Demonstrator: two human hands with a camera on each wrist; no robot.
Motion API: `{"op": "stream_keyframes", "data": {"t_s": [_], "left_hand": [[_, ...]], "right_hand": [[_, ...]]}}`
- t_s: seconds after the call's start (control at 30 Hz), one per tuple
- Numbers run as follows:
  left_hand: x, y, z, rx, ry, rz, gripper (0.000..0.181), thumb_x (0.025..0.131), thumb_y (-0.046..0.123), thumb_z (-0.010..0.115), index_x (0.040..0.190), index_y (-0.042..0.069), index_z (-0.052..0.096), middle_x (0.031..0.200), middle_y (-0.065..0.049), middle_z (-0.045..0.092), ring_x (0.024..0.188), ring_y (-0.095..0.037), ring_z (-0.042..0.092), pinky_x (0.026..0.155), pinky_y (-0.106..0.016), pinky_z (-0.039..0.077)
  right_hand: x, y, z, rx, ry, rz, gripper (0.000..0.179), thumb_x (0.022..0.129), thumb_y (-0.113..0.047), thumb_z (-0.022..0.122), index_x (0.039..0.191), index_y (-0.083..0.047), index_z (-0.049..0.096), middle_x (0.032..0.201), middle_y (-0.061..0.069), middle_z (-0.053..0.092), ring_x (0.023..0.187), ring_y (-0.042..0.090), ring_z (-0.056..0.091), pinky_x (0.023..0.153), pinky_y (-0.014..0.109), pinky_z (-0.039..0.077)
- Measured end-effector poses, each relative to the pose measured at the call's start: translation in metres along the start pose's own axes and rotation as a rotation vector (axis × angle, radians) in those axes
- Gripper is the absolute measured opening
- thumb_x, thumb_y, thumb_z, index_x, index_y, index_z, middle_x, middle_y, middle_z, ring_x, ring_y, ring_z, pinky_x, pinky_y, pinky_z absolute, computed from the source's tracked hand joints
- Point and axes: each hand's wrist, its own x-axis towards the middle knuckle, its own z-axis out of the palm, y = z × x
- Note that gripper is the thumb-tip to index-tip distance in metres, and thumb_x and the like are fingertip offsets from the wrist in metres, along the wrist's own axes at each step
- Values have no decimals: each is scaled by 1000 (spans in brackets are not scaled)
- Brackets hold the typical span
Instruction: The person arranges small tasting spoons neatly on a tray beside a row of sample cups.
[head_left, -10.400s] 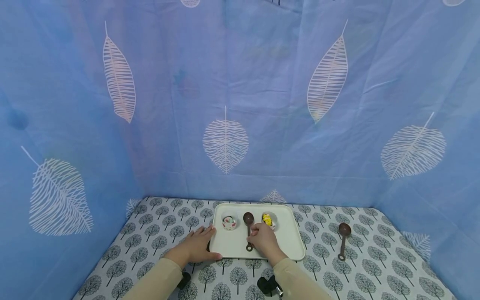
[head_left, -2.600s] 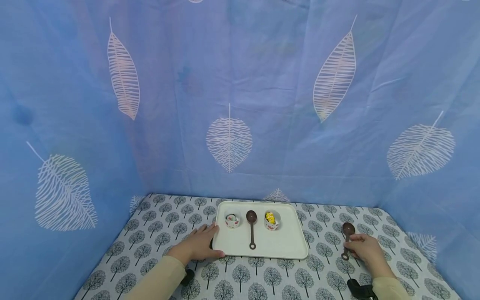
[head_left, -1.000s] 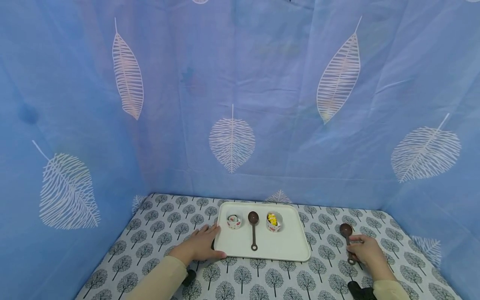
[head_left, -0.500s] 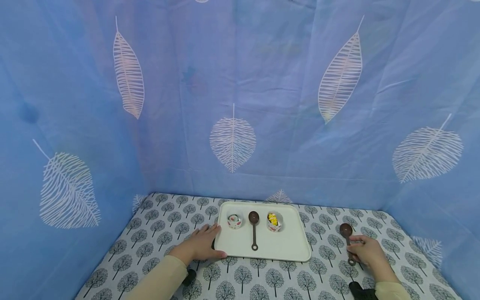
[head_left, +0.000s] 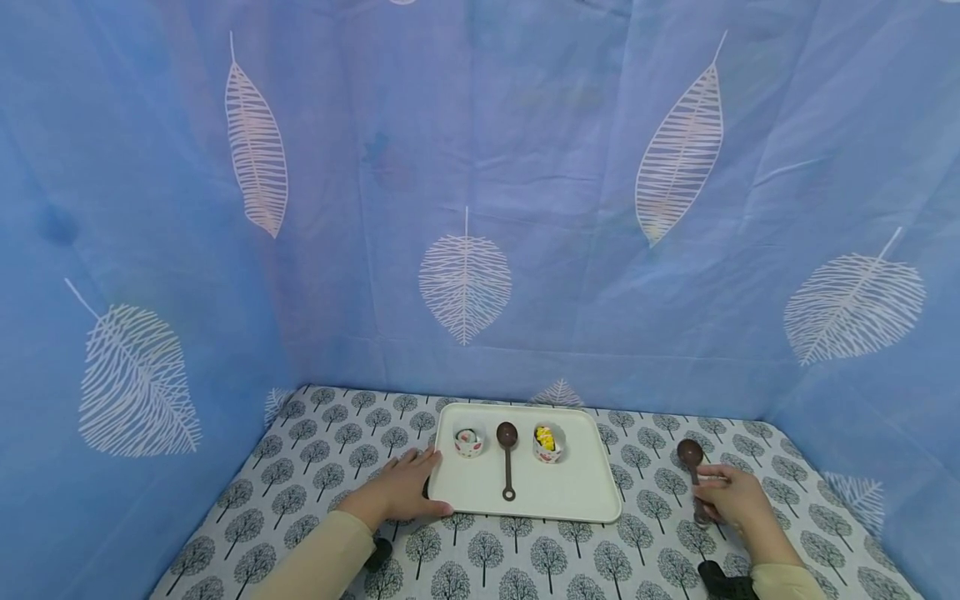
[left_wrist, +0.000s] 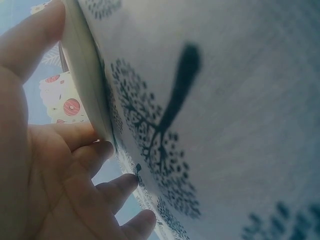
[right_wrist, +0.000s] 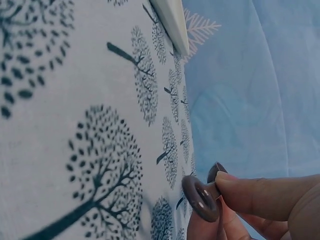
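My right hand (head_left: 738, 497) pinches the handle of a brown measuring spoon (head_left: 690, 452) between thumb and fingers, at the right side of the table. In the right wrist view the ring end of this measuring spoon (right_wrist: 201, 199) sticks out past the thumb. My left hand (head_left: 401, 490) rests against the near left corner of a white tray (head_left: 555, 496), fingers extended along its edge. In the left wrist view the thumb and forefinger touch the tray's rim (left_wrist: 89, 70). A second brown measuring spoon (head_left: 507, 436) lies in the middle of the tray, handle toward me.
A printed paper cup (head_left: 469, 448) with something pale inside stands on the tray's left. To the right another paper cup (head_left: 548, 455) holds yellow pieces. Tree-patterned cloth (head_left: 517, 550) covers the table. A blue curtain (head_left: 480, 150) encloses the back and sides.
Earlier, my right hand was on the tray's measuring spoon; since then it has moved right to the other one. In the last half second that spoon shifts slightly away from me. My left hand stays put.
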Motion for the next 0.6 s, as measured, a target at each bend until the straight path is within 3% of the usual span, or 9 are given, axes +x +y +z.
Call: {"op": "stream_keyframes", "data": {"t_s": [0.6], "left_hand": [[-2, 1, 1, -17, 4, 15, 98, 74, 68, 58, 146, 8, 27, 150, -12, 25, 135, -41, 19, 106, -60, 15]], "right_hand": [[-10, -14, 1, 44, -36, -9, 56, 85, -11, 66, 131, 8, 41, 95, 10, 63, 70, 20, 62, 59, 32, 54]]}}
